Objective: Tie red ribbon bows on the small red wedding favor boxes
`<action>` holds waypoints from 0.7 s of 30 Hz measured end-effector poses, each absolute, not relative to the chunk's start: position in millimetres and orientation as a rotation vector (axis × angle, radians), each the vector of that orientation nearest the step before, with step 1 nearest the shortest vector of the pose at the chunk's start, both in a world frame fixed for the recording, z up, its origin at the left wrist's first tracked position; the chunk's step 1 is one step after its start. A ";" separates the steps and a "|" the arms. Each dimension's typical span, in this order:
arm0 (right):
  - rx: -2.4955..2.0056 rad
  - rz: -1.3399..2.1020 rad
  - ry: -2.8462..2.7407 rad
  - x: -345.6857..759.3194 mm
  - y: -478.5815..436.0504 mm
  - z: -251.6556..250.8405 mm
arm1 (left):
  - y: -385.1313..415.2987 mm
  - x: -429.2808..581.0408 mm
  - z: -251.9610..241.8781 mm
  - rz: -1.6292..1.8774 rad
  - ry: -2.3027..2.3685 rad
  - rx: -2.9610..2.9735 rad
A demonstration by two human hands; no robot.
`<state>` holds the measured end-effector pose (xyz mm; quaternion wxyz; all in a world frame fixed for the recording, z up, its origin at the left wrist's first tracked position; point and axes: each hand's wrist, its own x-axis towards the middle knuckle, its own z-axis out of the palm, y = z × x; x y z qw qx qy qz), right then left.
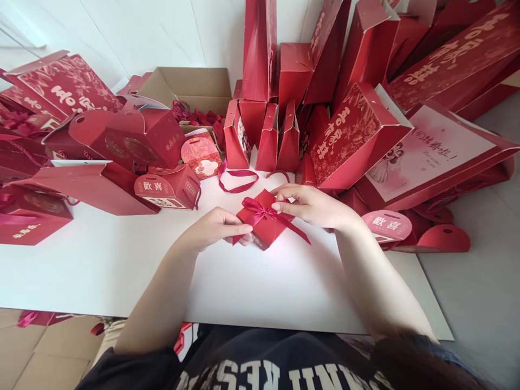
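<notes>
A small red gift box (276, 234) sits in front of me on the white table, a dark red ribbon bow (260, 210) tied across its top. At its left corner, my left hand (221, 227) is closed, thumb and fingers pinching a ribbon tail against the box edge. My right hand (311, 205) comes over the box from the right, its thumb and fingertips closed on the bow's right loop. One ribbon tail (299, 232) hangs free over the right side. Just behind the box lies a loose loop of ribbon (238, 189).
Red bags and boxes crowd the table's back and both sides. A small printed box (168, 187) stands left, beside a larger red box (142, 135). An open cardboard carton (195, 81) holds ribbon pieces. A large bag with a pink picture (430, 146) leans right. The white table (284, 303) ends near my body.
</notes>
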<state>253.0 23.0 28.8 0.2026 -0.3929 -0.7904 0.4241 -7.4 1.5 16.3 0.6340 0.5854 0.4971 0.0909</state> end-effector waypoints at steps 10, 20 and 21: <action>-1.212 1.171 -2.166 252.9 23.3 27.4 | 4.7 -10.4 10.3 0.238 1.098 1.431; -1.261 1.132 -2.171 248.8 24.4 25.8 | 4.6 -11.1 7.7 0.188 1.108 1.498; -1.266 1.134 -2.165 248.7 24.5 25.4 | 4.6 -11.3 7.4 0.185 1.108 1.503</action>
